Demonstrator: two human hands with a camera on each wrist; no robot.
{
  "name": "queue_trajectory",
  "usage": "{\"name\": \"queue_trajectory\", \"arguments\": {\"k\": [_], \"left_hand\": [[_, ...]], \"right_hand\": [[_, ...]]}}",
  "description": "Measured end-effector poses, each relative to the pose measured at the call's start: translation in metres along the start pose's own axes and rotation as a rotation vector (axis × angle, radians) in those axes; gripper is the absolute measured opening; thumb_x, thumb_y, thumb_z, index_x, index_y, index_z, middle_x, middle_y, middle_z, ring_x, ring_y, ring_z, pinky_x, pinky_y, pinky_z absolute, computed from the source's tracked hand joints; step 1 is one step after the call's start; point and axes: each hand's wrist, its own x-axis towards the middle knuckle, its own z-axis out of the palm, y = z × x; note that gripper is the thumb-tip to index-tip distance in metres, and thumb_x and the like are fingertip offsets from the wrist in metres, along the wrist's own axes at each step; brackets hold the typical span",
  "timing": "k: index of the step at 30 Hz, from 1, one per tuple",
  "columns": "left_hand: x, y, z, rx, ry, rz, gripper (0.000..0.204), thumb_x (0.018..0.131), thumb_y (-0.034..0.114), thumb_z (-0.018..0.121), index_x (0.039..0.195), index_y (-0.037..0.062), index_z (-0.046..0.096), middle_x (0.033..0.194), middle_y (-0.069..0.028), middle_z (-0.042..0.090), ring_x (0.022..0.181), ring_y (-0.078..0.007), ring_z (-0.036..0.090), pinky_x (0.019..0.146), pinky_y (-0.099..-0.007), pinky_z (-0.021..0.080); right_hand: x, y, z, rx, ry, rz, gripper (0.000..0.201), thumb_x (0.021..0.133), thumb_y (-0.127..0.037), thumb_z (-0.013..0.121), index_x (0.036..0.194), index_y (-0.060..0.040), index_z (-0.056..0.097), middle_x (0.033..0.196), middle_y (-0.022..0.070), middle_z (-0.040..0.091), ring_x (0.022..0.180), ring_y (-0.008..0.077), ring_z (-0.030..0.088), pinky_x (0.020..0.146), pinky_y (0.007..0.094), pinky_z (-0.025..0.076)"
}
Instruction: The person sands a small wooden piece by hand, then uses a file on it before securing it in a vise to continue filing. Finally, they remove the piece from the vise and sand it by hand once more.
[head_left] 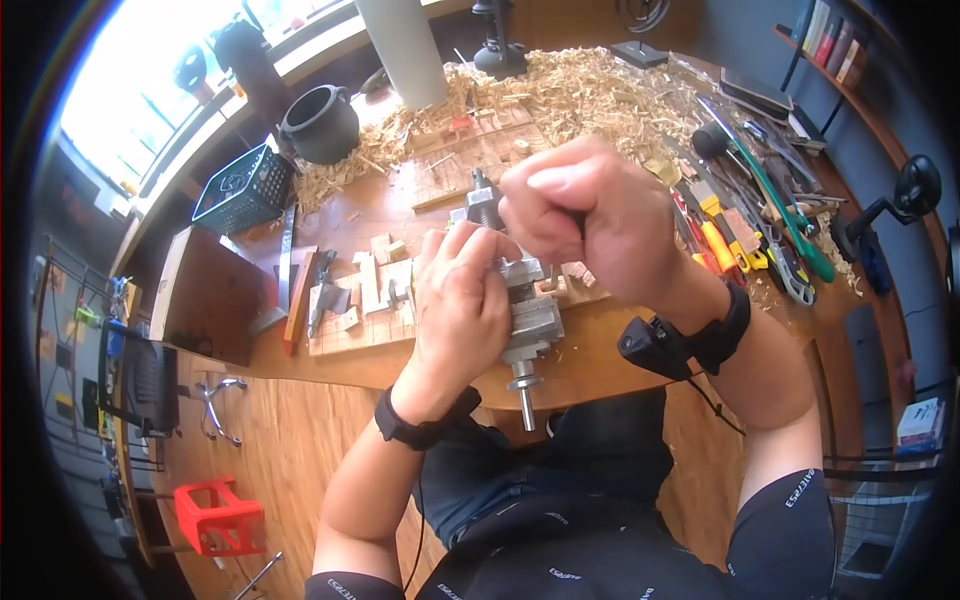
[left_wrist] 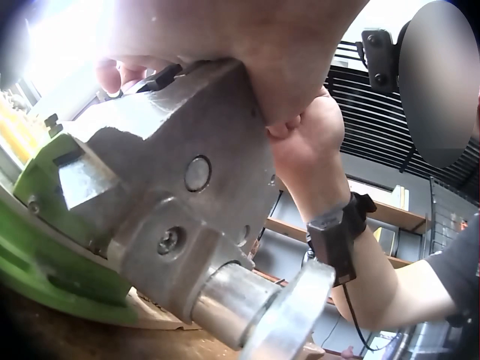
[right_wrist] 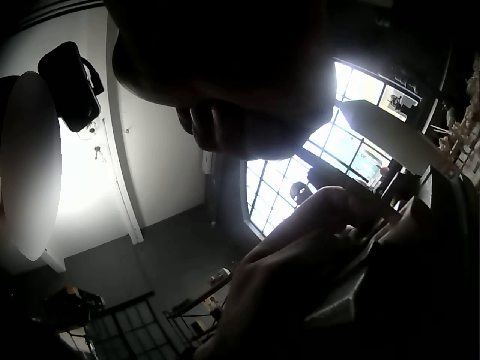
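Observation:
A grey metal vise [head_left: 535, 318] stands at the table's near edge, its screw end pointing towards the person. My left hand [head_left: 463, 300] grips its upper part from the left, fingers bent over the top. In the left wrist view, the palm lies against the metal body of the vise [left_wrist: 217, 142]. Above and to the right of the vise, my right hand [head_left: 600, 220] is raised in a fist, with nothing visible protruding from it. The right wrist view is very dark; curled fingers [right_wrist: 232, 131] show above the left hand [right_wrist: 300, 255].
Wood shavings [head_left: 600, 90] cover the table's far side. Files and yellow-handled tools [head_left: 720, 240] lie right. Left are wooden pieces on a board [head_left: 370, 335], a wooden box [head_left: 205, 295], a green basket [head_left: 240, 190] and a dark pot [head_left: 320, 125].

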Motion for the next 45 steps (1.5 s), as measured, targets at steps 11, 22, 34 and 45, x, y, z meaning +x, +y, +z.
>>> {"name": "queue_trajectory", "arguments": {"k": [11, 22, 34, 45], "left_hand": [[0.001, 0.004, -0.001, -0.043, 0.012, -0.055, 0.018, 0.078, -0.007, 0.049, 0.087, 0.0059, 0.058, 0.087, -0.0127, 0.058, 0.085, -0.0379, 0.052, 0.078, -0.0467, 0.042], [0.001, 0.006, -0.002, -0.038, 0.005, -0.053, 0.015, 0.078, -0.008, 0.049, 0.082, 0.0052, 0.056, 0.086, -0.0128, 0.058, 0.086, -0.0377, 0.052, 0.078, -0.0460, 0.042], [-0.003, 0.007, -0.002, -0.139, -0.048, -0.156, 0.020, 0.077, -0.008, 0.048, 0.087, 0.0035, 0.061, 0.092, -0.0148, 0.060, 0.089, -0.0392, 0.052, 0.081, -0.0479, 0.043], [0.002, 0.011, -0.002, -0.122, -0.015, -0.116, 0.029, 0.078, -0.007, 0.046, 0.095, 0.0034, 0.067, 0.100, -0.0155, 0.063, 0.095, -0.0395, 0.053, 0.089, -0.0481, 0.044]], "right_hand": [[0.003, 0.002, 0.001, -0.384, -0.031, -0.026, 0.041, 0.096, -0.024, 0.039, 0.059, -0.0086, 0.031, 0.057, 0.0041, 0.037, 0.053, 0.0127, 0.033, 0.049, 0.0284, 0.027], [0.005, 0.009, -0.002, -0.129, -0.016, 0.177, 0.041, 0.096, -0.025, 0.039, 0.058, -0.0088, 0.032, 0.057, 0.0033, 0.038, 0.051, 0.0110, 0.033, 0.047, 0.0279, 0.026], [0.002, 0.029, -0.001, -0.340, -0.097, -0.160, 0.035, 0.091, -0.008, 0.048, 0.060, -0.0055, 0.033, 0.059, 0.0046, 0.040, 0.050, 0.0137, 0.035, 0.048, 0.0296, 0.029], [0.001, 0.011, 0.001, -0.074, 0.025, 0.117, 0.037, 0.094, -0.010, 0.042, 0.058, -0.0054, 0.032, 0.059, 0.0036, 0.041, 0.052, 0.0122, 0.036, 0.049, 0.0305, 0.029]]}}
